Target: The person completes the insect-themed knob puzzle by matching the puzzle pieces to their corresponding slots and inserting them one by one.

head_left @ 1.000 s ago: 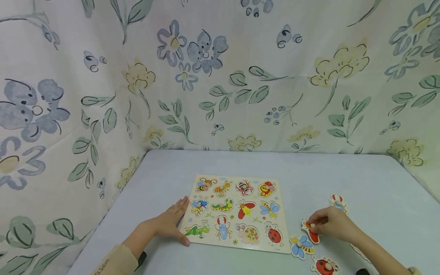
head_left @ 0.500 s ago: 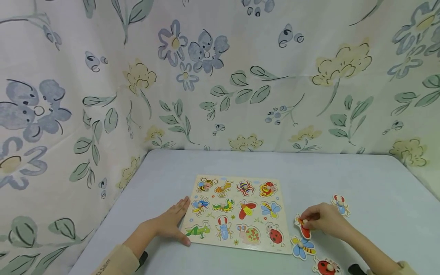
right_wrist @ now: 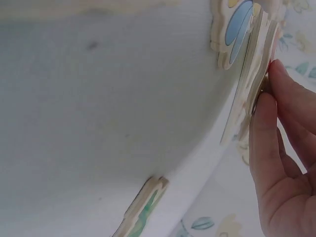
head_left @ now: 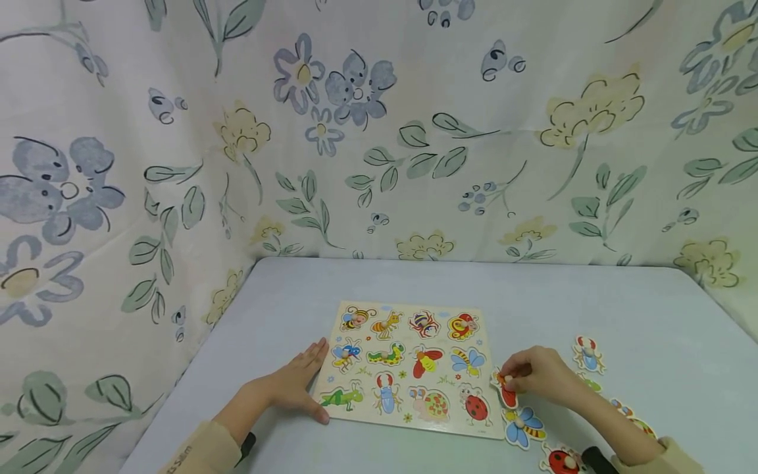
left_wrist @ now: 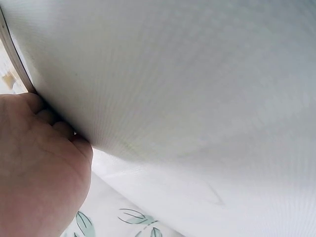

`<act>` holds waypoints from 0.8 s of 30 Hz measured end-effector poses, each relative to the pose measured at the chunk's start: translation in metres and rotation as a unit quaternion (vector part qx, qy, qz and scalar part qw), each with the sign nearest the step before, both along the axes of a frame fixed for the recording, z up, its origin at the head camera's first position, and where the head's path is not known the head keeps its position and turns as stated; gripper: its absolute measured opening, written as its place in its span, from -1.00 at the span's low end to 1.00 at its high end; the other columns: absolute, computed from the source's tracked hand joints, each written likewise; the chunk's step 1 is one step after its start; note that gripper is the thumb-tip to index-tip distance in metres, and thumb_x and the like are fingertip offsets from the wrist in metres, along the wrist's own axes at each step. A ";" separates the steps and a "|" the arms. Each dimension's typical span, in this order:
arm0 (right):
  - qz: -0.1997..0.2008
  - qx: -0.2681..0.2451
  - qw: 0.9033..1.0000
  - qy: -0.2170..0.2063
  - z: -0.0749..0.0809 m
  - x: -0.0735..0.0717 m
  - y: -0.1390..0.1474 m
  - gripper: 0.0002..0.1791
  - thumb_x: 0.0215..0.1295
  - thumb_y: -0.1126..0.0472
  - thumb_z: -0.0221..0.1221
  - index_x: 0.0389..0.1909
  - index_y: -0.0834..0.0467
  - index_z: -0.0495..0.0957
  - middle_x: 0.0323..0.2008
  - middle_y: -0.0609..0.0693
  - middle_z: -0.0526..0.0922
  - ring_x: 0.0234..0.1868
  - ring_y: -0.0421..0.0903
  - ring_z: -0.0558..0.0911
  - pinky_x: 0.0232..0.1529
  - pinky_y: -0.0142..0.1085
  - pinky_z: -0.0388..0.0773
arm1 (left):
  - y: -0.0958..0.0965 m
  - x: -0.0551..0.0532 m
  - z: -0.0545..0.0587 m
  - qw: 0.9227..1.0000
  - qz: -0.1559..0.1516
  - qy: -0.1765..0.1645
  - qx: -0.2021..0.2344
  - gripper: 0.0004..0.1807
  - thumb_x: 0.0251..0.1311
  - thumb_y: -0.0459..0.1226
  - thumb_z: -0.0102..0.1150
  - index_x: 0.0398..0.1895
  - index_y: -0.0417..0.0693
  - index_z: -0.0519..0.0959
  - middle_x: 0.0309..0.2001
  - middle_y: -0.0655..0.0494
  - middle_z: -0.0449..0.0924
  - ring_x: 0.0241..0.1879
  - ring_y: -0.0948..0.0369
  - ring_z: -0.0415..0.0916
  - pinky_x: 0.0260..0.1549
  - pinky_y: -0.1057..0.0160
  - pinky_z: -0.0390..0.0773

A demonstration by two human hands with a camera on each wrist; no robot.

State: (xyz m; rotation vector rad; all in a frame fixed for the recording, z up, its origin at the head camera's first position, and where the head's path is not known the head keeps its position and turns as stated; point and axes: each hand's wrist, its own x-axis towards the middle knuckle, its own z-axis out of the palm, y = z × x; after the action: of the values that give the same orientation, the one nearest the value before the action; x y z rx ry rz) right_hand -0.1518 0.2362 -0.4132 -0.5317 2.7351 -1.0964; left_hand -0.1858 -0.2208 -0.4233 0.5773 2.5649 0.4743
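My right hand point(head_left: 545, 378) pinches the small knob of a red-winged insect puzzle piece point(head_left: 507, 397) between thumb and fingertips. It holds the piece tilted beside the right edge of a wooden insect puzzle board point(head_left: 450, 425). In the right wrist view the piece point(right_wrist: 264, 66) shows mostly edge-on. My left hand point(head_left: 290, 385) rests at the board's left edge, fingers extended along it and thumb by the lower left corner. The left wrist view shows that hand point(left_wrist: 44, 163) against the board's side. Knobbed pieces sit in the upper part of the board; the red insect's picture there has no knob.
Just below the right hand lies a dragonfly piece point(head_left: 523, 428), close to the board. A ladybug piece point(head_left: 561, 457) is nearer the front. To the right are a stag beetle piece point(head_left: 588, 354), a green piece point(head_left: 589, 382) and a partly hidden snail piece point(head_left: 638, 421).
My right hand has carried the red insect piece leftward to the board's right edge, uncovering the beetle, green and snail pieces more. The left hand has stayed in place.
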 end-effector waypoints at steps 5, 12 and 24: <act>0.001 -0.009 1.000 -0.008 0.002 -0.002 -0.006 -0.90 0.07 0.35 0.38 -0.37 0.22 0.69 -0.50 -0.15 0.63 -0.54 -0.28 0.48 -0.53 -0.42 0.51 | 0.001 0.001 0.001 1.000 0.005 -0.003 -0.002 0.48 -0.28 0.21 0.51 0.51 -0.35 -0.20 0.54 -0.21 -0.32 0.51 -0.11 -0.32 0.44 -0.09 -0.15; -0.002 -0.010 1.000 -0.011 0.005 -0.006 -0.013 -0.90 0.07 0.35 0.37 -0.35 0.23 0.69 -0.50 -0.14 0.62 -0.53 -0.25 0.48 -0.52 -0.41 0.50 | 0.001 0.001 0.000 1.000 0.003 -0.002 0.002 0.48 -0.28 0.20 0.52 0.51 -0.36 -0.21 0.54 -0.22 -0.32 0.51 -0.11 -0.32 0.44 -0.10 -0.15; 0.017 -0.016 1.000 0.007 0.007 -0.016 -0.037 -0.91 0.06 0.38 0.38 -0.40 0.20 0.69 -0.50 -0.16 0.64 -0.54 -0.26 0.47 -0.54 -0.42 0.48 | -0.001 -0.001 -0.001 1.000 -0.004 -0.001 0.000 0.47 -0.25 0.20 0.50 0.51 -0.34 -0.22 0.54 -0.21 -0.34 0.51 -0.11 -0.34 0.44 -0.10 -0.17</act>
State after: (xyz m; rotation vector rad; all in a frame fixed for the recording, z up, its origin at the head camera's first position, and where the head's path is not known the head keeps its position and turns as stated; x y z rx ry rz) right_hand -0.1678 0.1994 -0.4057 -0.5908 2.7145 -1.1347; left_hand -0.1866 -0.2213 -0.4248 0.5857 2.5598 0.4725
